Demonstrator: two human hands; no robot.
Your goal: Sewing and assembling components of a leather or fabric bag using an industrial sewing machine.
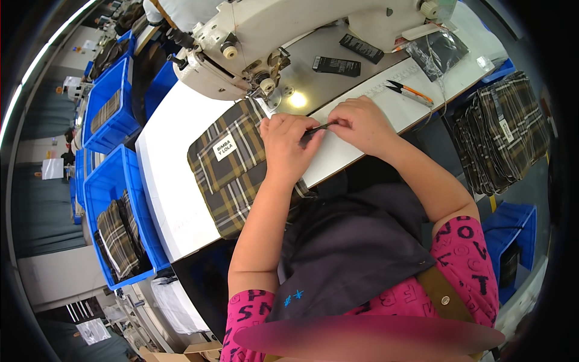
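Note:
My left hand (288,143) and my right hand (362,125) meet in front of the sewing machine (224,67), fingers closed. Between them they pinch a narrow dark strip (318,128); whether it is a label or a fabric edge I cannot tell. Partly under my left wrist lies a plaid fabric piece (226,178) in olive, black and white, with a white patch (225,146) on it. Its upper corner reaches close to the machine's needle area, where a small lamp lights the metal bed.
Two black printed cards (336,66), orange-handled snips (416,93) and a clear plastic bag (437,53) lie right on the white table (175,199). A stack of plaid pieces (503,133) stands at far right. Blue bins (158,244) holding plaid pieces line the left.

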